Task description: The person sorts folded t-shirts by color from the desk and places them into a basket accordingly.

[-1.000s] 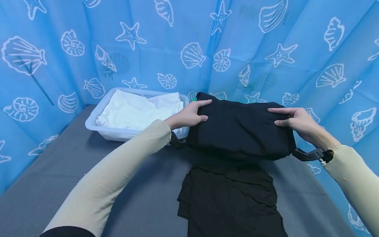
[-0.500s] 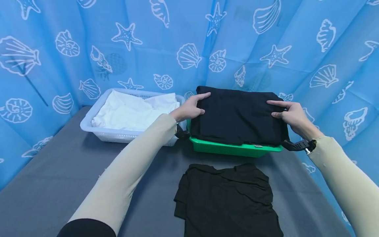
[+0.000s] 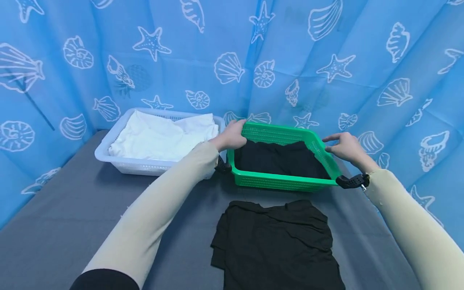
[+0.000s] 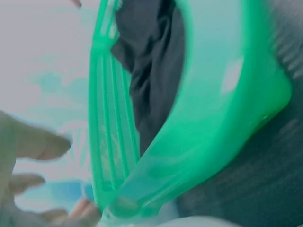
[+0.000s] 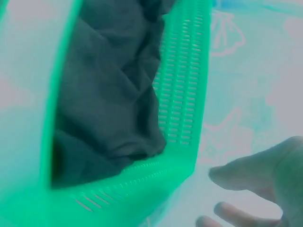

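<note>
Green basket (image 3: 282, 183) at my hands: perforated plastic, slightly glossy, holding matt black cloth (image 3: 279, 159). White basket (image 3: 123, 163): latticed plastic with soft white cloth (image 3: 159, 137). Table cover (image 3: 72, 213): grey matt fabric. My sleeves (image 3: 159, 205): smooth beige knit.

Staged recording booth, not a real home: blue curtain (image 3: 232, 52) printed with white shells and starfish hangs as backdrop on all sides, hiding any room behind it. Grey table (image 3: 65, 225) fills the floor of the view. Laundry-sorting setup on it: white basket (image 3: 108, 155) with white cloth, green basket (image 3: 282, 183) with dark cloth, black garment (image 3: 277, 245) lying flat in front. Wrist straps with cameras on both sleeved arms
</note>
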`<state>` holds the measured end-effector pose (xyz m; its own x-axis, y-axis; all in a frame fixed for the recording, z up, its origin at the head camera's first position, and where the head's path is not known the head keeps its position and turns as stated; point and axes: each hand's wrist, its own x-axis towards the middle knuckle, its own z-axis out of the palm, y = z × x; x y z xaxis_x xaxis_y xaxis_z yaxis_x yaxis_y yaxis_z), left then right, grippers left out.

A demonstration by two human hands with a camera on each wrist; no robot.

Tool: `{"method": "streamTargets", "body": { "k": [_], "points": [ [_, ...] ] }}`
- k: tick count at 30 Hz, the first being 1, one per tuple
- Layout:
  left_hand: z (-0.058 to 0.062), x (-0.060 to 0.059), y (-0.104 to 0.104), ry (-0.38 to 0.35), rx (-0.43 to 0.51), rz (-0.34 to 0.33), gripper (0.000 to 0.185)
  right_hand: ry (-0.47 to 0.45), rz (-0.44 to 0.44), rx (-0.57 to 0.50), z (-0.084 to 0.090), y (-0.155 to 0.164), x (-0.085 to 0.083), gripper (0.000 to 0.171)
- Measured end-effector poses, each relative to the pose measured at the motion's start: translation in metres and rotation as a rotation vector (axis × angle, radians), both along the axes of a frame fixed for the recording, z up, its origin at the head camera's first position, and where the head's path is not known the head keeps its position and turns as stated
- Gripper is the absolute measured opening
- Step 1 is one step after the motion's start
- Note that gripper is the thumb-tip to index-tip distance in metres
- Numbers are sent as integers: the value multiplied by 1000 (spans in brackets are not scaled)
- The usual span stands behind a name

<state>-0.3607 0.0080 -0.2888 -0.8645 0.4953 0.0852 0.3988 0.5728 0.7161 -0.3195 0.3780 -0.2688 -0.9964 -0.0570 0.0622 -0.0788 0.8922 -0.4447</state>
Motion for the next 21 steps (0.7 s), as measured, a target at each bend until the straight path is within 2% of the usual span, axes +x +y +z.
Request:
{"method": "streamTargets", "body": {
  "k": [3,5,8,11,13,15,18,21],
  "points": [
    [-2,16,-4,74,35,-25,64,88,-30,5,-4,-5,16,35],
    [-6,31,-9,98,105,-81,58,142,-33,-37,-6,-9,32,33],
    [-13,63,-17,103,231,-187,50,205,-5,-127,-10,-14,63,32],
    [-19,96,-26,77,340,-275,45,216,44,-214,-14,-16,96,29],
    [-24,114,-32,54,382,-319,43,185,69,-256,-16,-16,115,27],
    [-29,129,-36,35,377,-347,42,138,82,-288,-18,-15,129,27],
    [-40,143,-40,36,300,-355,44,36,107,-328,-24,-13,140,30],
    [-54,151,-42,57,193,-317,45,-91,140,-330,-34,-7,144,31]
  ]
}}
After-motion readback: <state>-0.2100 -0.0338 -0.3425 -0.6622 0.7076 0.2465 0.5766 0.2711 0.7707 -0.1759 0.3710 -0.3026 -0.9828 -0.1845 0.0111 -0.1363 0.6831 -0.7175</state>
